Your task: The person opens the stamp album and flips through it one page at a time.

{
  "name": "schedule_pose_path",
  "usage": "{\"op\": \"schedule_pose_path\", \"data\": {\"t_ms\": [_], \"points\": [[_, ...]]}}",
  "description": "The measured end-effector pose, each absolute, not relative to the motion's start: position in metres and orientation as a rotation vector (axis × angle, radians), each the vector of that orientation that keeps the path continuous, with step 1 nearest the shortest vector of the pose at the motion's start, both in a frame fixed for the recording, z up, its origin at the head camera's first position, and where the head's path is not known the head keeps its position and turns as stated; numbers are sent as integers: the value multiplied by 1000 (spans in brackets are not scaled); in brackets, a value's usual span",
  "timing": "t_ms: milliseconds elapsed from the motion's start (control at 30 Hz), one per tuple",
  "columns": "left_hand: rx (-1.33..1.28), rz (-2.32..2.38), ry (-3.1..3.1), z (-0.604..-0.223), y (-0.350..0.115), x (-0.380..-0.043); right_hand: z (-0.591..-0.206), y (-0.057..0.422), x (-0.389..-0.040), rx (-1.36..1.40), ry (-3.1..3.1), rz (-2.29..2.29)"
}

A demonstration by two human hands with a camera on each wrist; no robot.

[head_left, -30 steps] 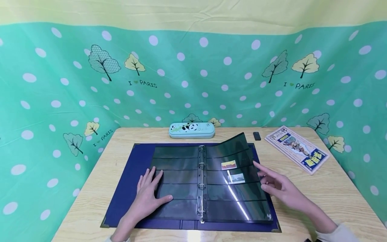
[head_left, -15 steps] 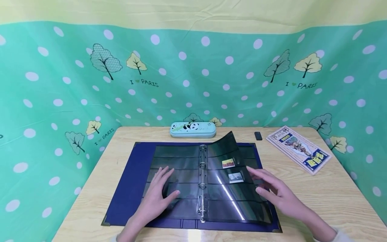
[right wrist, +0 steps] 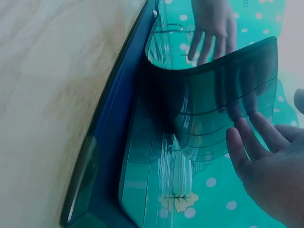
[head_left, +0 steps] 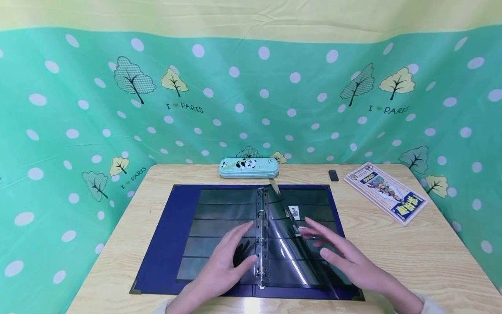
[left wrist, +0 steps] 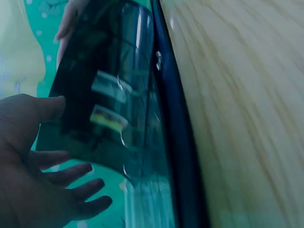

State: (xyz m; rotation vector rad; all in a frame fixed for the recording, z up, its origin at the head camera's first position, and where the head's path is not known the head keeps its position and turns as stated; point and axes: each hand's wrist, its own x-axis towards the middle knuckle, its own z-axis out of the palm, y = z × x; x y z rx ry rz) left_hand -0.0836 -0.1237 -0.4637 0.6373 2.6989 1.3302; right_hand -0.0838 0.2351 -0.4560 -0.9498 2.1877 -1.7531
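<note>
A navy ring-bound stamp album [head_left: 161,248] lies spread on the table, its metal rings [head_left: 261,244] along the middle. One black pocket page [head_left: 280,235] stands bent up from the rings, and two stamps [left wrist: 109,118] show in it in the left wrist view. My right hand [head_left: 349,257] pushes the back of this page with extended fingertips, as the right wrist view shows. On the page beneath, a pale stamp [head_left: 294,213] is exposed. My left hand [head_left: 225,261] hovers over the left page [head_left: 219,209] near the rings, fingers spread, holding nothing.
Behind the album sits a light blue panda pencil case [head_left: 249,168]. A small black object [head_left: 333,175] and a pink illustrated booklet [head_left: 386,192] lie to the right. Green dotted cloth [head_left: 219,96] hangs around the wooden table [head_left: 423,257].
The lifted page has swung left toward upright, followed by my right hand. My left hand has come off the left page's outer edge and moved right. A stamp beneath is now uncovered.
</note>
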Motion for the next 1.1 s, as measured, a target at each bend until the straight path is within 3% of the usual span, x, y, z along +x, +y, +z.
{"op": "schedule_pose_path", "data": {"t_ms": [300,733,1100], "points": [[778,1676,2500,-449,-98,-74,-447,222,-80,-946,2074,-1763],[473,1688,2330,-446,-75,-64,-441,202,-79,-969,1953,-1699],[497,1641,2361,-446,-76,-64,-443,202,-77,-965,1874,-1720]]}}
